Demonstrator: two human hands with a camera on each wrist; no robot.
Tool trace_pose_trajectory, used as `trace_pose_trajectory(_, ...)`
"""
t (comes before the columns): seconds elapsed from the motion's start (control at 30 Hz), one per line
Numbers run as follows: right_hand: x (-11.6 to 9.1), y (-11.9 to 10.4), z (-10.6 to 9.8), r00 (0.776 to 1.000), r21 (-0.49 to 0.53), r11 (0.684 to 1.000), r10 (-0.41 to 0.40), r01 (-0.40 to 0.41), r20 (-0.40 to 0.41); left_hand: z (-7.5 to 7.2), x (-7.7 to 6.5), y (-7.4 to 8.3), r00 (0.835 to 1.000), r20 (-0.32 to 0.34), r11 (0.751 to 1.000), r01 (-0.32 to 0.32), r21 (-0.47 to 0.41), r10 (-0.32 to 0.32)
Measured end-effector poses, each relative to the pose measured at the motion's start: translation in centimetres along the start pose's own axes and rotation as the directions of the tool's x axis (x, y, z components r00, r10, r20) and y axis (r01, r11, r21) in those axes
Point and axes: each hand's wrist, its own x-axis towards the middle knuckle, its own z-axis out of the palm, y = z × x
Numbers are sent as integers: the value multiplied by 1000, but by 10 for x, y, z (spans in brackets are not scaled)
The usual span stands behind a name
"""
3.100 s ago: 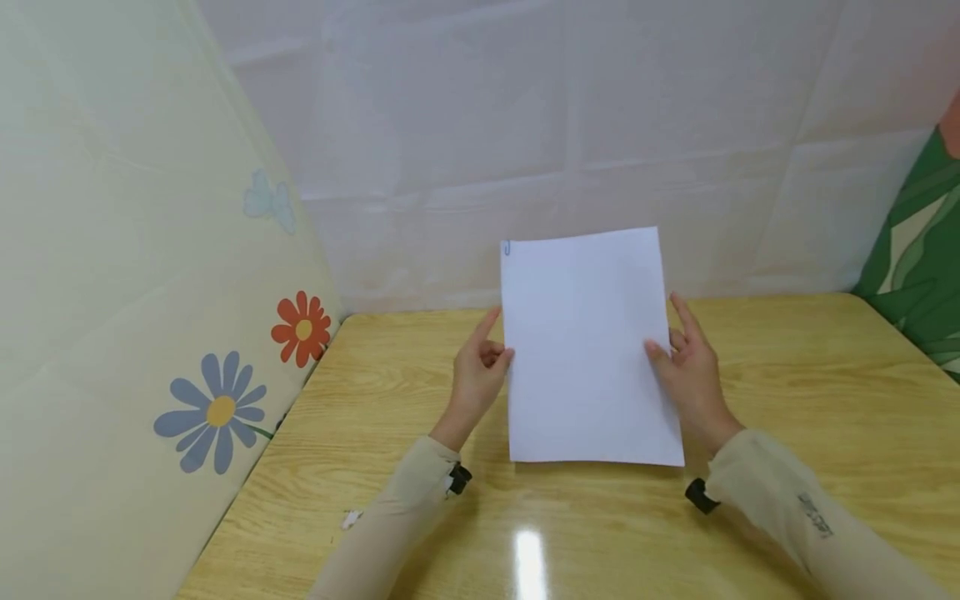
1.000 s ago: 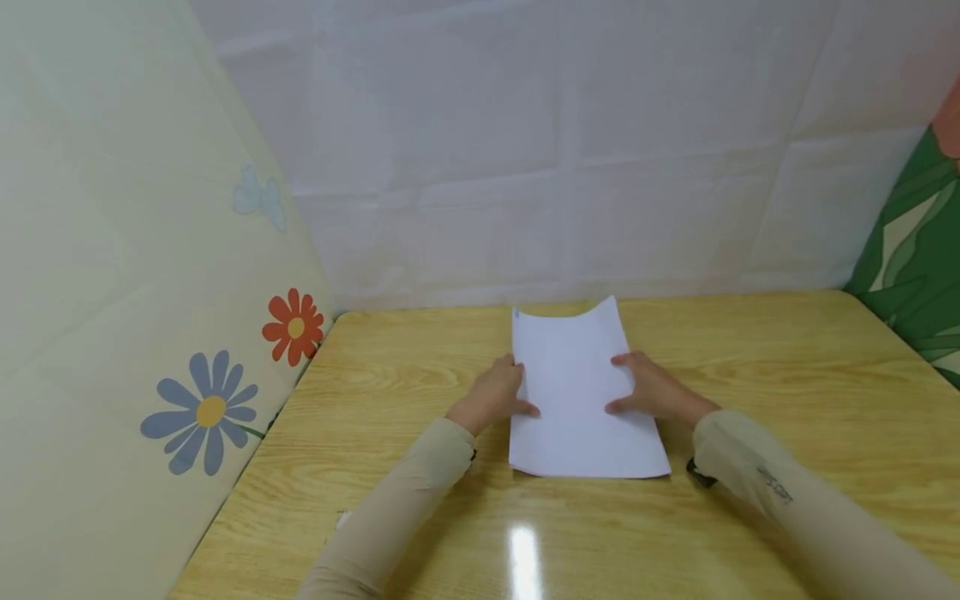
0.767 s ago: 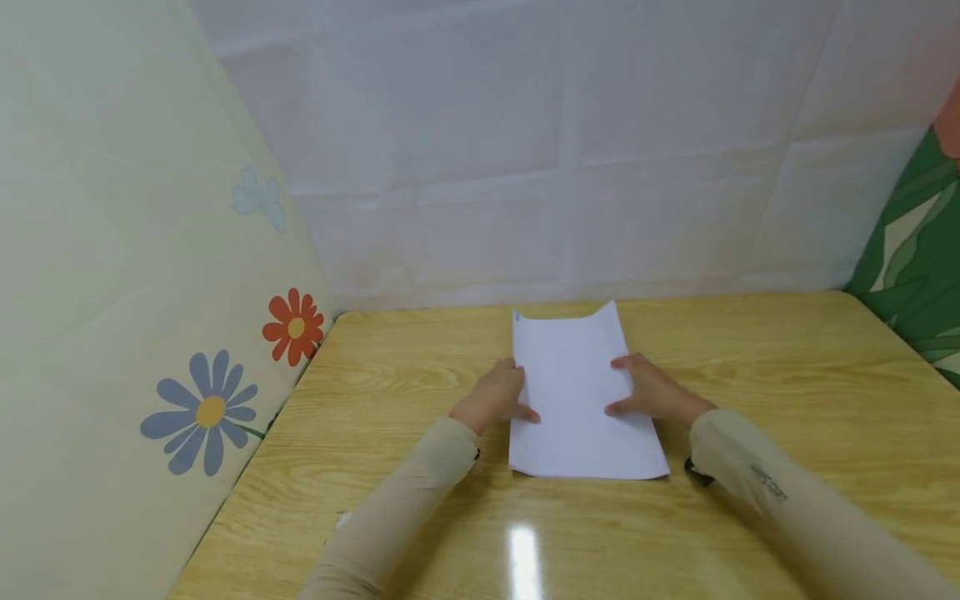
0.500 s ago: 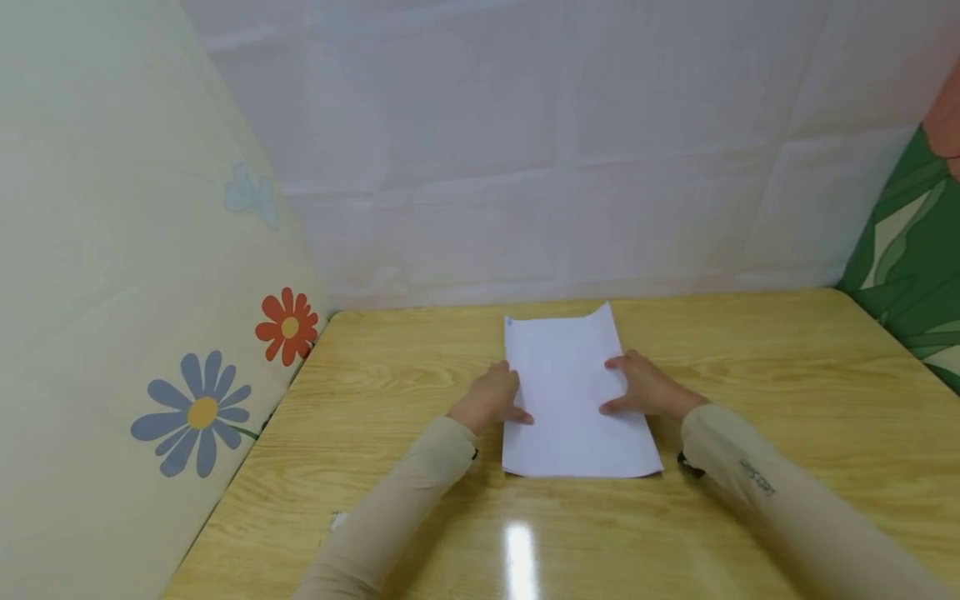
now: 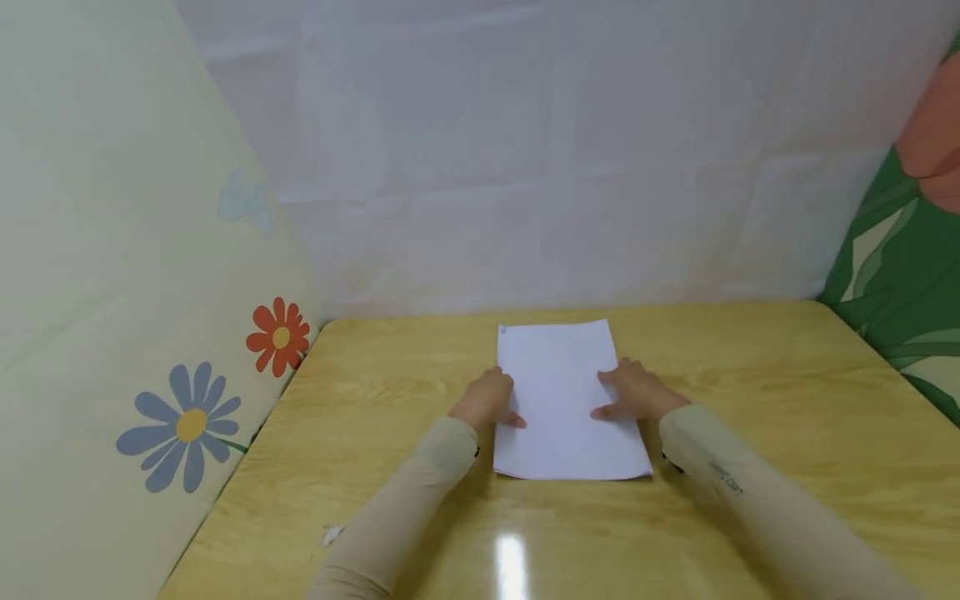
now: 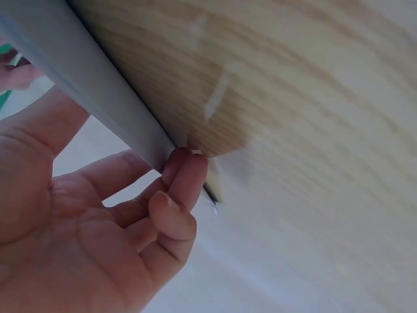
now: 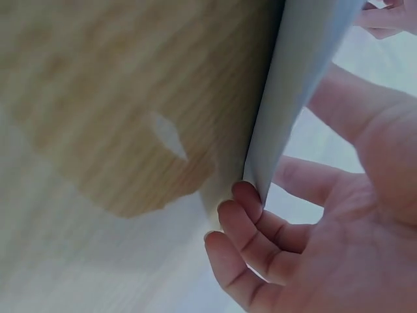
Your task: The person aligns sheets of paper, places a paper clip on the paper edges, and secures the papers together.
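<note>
A stack of white paper (image 5: 562, 442) lies nearly flat on the wooden table (image 5: 390, 375), its far right corner slightly lifted. A small paper clip (image 5: 503, 330) sits at its far left corner. My left hand (image 5: 486, 398) grips the left long edge, thumb over the top sheet. Opposite it, my right hand (image 5: 637, 392) holds the right long edge, thumb and index finger on top. Curled fingers of the left hand (image 6: 85, 215) touch the stack's edge (image 6: 104, 85) in the left wrist view. The right wrist view shows the right hand (image 7: 365, 215) with fingertips against the edge (image 7: 287, 104).
A white cloth wall (image 5: 540, 183) stands behind the table. On the left is a cream panel (image 5: 97, 250) with printed flowers; on the right, a leafy green panel (image 5: 900, 300). A small white scrap (image 5: 332, 534) lies near my left forearm.
Both hands have brought the paper stack down from a raised, upright pose to the table. Since half a second ago its curled far edge has flattened. The head view has shifted slightly.
</note>
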Motion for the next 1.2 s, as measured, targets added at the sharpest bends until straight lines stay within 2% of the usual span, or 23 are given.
trace_pose_trajectory(0.13, 3, -3, 2, 1000, -2, 1000, 2, -2, 8, 3, 0, -4, 1000, -1, 1000, 13, -8, -13)
trace_pose_trajectory(0.43, 11, -3, -7, 1000, -23, 1000, -4, 4, 18, -4, 3, -5, 1000, -26, 999, 17, -43, -18)
trace_pose_trajectory(0.73, 18, 0, -7, 998, -30, 999, -14, 16, 55, -2, 6, -8, 1000, 3, 999, 23, -41, -23)
trace_pose_trajectory(0.83, 20, -2, -8, 996, -60, 998, 22, -17, 83, -3, 5, -13, 1000, -5, 999, -4, -40, 4)
trace_pose_trajectory(0.87, 20, -3, -9, 995, -73, 997, 38, -31, 94, -3, 4, -15, 1000, -12, 998, -5, -65, 4)
trace_pose_trajectory(0.97, 20, -6, -11, 988, -89, 993, 88, -77, 125, -3, 3, -24, 997, -71, 983, 9, -184, -23)
trace_pose_trajectory(1.03, 19, -7, -14, 985, -84, 992, 102, -92, 138, -3, 1, -30, 988, -142, 959, 17, -283, -60)
trace_pose_trajectory(1.1, 18, -7, -16, 983, -79, 992, 110, -99, 146, -3, 0, -35, 972, -216, 928, 7, -374, -95)
trace_pose_trajectory(1.2, 16, -6, -20, 982, -72, 991, 118, -109, 145, -6, -3, -40, 941, -311, 905, -13, -424, -133)
